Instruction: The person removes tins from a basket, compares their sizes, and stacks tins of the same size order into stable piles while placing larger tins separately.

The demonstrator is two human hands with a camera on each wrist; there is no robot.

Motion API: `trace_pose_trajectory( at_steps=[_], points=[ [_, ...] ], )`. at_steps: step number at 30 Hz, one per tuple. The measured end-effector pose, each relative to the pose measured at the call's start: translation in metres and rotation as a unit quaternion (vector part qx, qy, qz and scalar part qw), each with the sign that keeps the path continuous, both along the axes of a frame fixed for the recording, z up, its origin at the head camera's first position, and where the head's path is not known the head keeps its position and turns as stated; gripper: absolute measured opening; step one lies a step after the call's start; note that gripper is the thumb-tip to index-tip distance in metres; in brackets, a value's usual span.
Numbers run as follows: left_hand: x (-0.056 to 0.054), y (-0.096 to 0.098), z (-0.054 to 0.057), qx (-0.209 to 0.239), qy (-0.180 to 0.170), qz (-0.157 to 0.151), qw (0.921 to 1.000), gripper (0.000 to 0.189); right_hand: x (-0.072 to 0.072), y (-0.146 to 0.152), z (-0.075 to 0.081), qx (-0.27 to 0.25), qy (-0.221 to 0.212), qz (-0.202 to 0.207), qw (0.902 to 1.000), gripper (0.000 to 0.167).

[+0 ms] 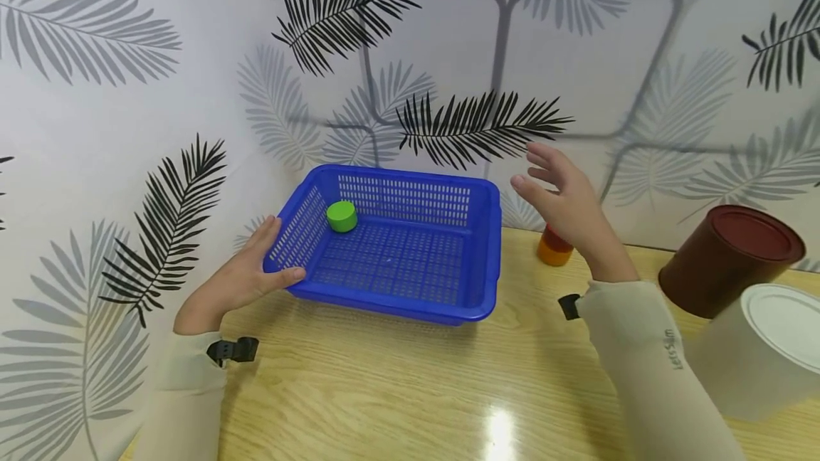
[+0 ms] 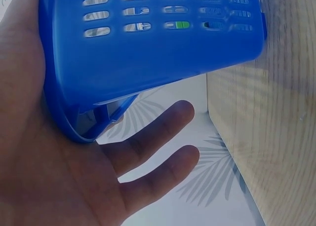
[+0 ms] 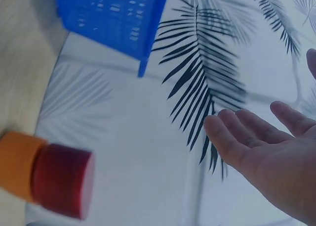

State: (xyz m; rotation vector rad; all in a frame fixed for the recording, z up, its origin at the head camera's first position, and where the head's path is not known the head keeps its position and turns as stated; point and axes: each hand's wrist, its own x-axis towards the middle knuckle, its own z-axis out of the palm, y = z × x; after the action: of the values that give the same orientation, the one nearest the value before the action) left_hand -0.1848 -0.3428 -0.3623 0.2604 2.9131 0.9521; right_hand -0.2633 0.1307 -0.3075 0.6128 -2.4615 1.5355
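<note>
A blue plastic basket with slotted walls sits on the table near the patterned backdrop. Inside its back left corner is a short green cylinder. My left hand rests against the basket's front left corner, thumb at the front rim and fingers along the left side. In the left wrist view, two straight fingers reach past the rim. To the right of the basket, my right hand is raised, holding nothing, its fingers loosely bent. Below it stands a small orange and red cylinder, partly hidden by the hand in the head view.
At the right of the table stand a dark brown canister and a white canister, beside the right sleeve. A leaf-patterned backdrop rises behind the wooden table.
</note>
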Motion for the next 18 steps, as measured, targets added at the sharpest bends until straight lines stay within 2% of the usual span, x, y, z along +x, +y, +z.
trace_pose_trajectory(
  at_steps=[8, 12, 18],
  points=[
    [0.000, -0.002, -0.001, -0.010, 0.001, -0.002, 1.0000, 0.111, -0.015, -0.046, 0.017, 0.036, 0.003, 0.016, 0.9992, 0.066],
    [-0.001, -0.003, -0.002, -0.006, 0.001, -0.002, 1.0000, 0.111, -0.022, -0.072, 0.026, 0.050, -0.011, 0.034, 0.9981, 0.065],
    [-0.002, -0.004, -0.003, 0.000, 0.002, -0.001, 1.0000, 0.111, -0.033, -0.115, 0.031, 0.074, -0.028, 0.065, 0.9947, 0.065]
  ],
)
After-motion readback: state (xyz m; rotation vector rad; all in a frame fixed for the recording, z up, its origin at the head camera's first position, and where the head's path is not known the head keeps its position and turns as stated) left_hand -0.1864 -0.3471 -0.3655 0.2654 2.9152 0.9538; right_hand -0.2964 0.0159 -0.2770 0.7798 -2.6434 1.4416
